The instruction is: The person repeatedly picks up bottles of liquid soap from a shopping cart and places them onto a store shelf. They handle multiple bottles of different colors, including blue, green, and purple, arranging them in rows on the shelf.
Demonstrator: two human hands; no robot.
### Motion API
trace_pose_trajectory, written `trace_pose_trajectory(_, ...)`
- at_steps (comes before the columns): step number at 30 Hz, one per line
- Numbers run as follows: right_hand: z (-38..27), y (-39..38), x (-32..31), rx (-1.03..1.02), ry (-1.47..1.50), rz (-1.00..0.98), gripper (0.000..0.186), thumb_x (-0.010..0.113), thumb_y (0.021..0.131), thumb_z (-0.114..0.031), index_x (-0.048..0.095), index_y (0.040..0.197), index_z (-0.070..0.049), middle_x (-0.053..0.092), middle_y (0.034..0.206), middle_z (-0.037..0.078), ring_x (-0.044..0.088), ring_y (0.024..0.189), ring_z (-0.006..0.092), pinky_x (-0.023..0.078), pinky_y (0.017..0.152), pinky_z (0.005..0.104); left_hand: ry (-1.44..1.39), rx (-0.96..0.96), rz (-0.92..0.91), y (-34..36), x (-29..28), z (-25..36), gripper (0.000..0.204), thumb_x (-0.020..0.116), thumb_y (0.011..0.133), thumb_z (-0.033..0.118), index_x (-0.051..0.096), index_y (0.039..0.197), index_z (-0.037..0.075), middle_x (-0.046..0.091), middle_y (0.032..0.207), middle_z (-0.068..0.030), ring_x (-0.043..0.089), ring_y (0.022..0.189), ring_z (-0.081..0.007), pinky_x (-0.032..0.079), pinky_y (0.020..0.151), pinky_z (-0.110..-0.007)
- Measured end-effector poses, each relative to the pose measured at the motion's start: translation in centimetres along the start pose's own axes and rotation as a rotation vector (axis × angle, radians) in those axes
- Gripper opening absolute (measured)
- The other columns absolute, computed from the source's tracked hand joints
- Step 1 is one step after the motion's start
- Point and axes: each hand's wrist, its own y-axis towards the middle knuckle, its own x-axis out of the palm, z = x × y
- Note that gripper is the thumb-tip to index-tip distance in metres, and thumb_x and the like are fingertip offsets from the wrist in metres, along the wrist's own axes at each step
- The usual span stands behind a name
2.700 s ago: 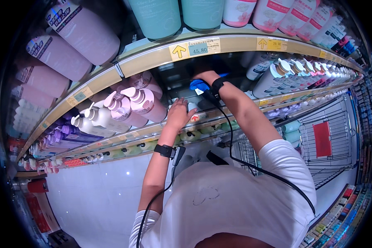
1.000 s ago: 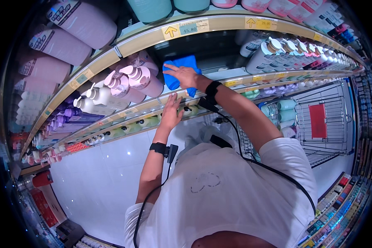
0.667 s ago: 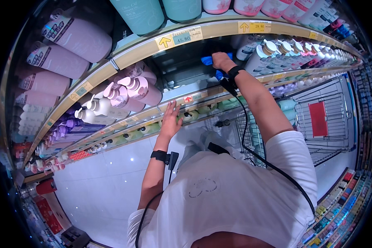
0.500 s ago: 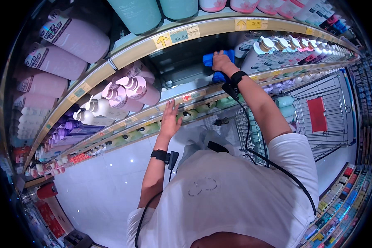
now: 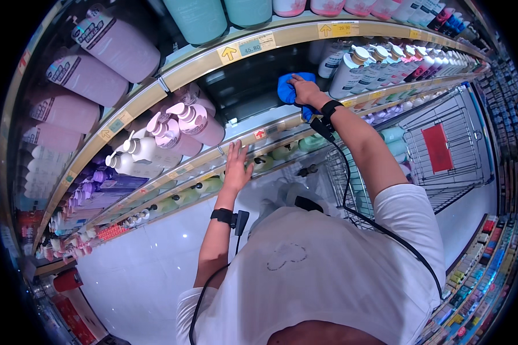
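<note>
My right hand (image 5: 305, 89) presses down on a bunched blue cloth (image 5: 286, 87), fingers on it, at the right end of a bare dark shelf surface (image 5: 242, 92), beside white pump bottles (image 5: 345, 75). A black cable runs from the device at that wrist. My left hand (image 5: 236, 167) lies against the front rail (image 5: 276, 127) of the same shelf, fingers stretched out with nothing held, just below pink pump bottles (image 5: 195, 127) that stand next to white ones (image 5: 141, 150).
An upper shelf (image 5: 195, 63) overhangs this one, carrying mint and pink bottles (image 5: 115, 49). A lower row holds green bottles (image 5: 187, 194). A metal cart (image 5: 466, 138) with bottles stands to the right. Pale floor tiles (image 5: 132, 276) lie below; another stocked shelf (image 5: 472, 282) is at lower right.
My right hand and the cloth have moved rightward from beside the pink bottles a second ago; in the last half second they shifted slightly. My left hand stays at the rail.
</note>
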Motion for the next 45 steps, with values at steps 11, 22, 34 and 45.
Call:
trace_pose_trajectory(11, -15.5, -0.4, 2.0, -0.444, -0.070, -0.121, 0.063, 0.068, 0.066, -0.011, 0.057, 0.126, -0.026, 0.029, 0.150, 0.011, 0.054, 0.116, 0.0301, 0.046, 0.093, 0.0386, 0.000, -0.030, 0.014, -0.4, 0.2, -1.9, 0.067, 0.069, 0.075, 0.014, 0.041, 0.136, 0.005, 0.028, 0.146, -0.0224, 0.024, 0.136, -0.0409, 0.025, 0.111, -0.044)
trace_pose_trajectory(22, -4.4, -4.4, -1.2, -0.186, -0.188, -0.039, 0.047, 0.069, 0.067, -0.010, 0.066, 0.112, -0.026, 0.036, 0.146, 0.001, 0.056, 0.114, 0.0265, 0.048, 0.090, 0.0373, 0.009, -0.003, 0.000, -0.5, -0.1, -1.9, 0.064, 0.067, 0.076, 0.013, 0.042, 0.134, 0.001, 0.030, 0.145, -0.0223, 0.027, 0.134, -0.0407, 0.026, 0.110, -0.044)
trace_pose_trajectory(34, -6.8, -23.0, -5.8, -0.306, 1.180, 0.261, 0.090, 0.065, 0.059, 0.000, 0.032, 0.143, -0.010, 0.036, 0.143, 0.009, 0.035, 0.133, 0.0231, 0.028, 0.110, 0.0359, -1.229, 0.168, -0.171, 5.4, 1.7, 9.7, 0.077, 0.056, 0.090, 0.043, 0.014, 0.147, 0.010, 0.040, 0.141, -0.0111, 0.040, 0.129, -0.0276, 0.031, 0.106, -0.040)
trace_pose_trajectory(45, -2.3, -30.4, -1.2, -0.118, 1.880, 0.096, 0.101, 0.077, 0.066, -0.001, 0.016, 0.147, -0.005, 0.037, 0.142, 0.012, 0.041, 0.128, 0.0226, 0.035, 0.106, 0.0350, -1.765, -0.284, -0.718, 3.2, 7.0, 14.3, 0.050, 0.041, 0.098, 0.040, 0.037, 0.138, 0.010, 0.049, 0.132, -0.0125, 0.051, 0.118, -0.0241, 0.040, 0.100, -0.039)
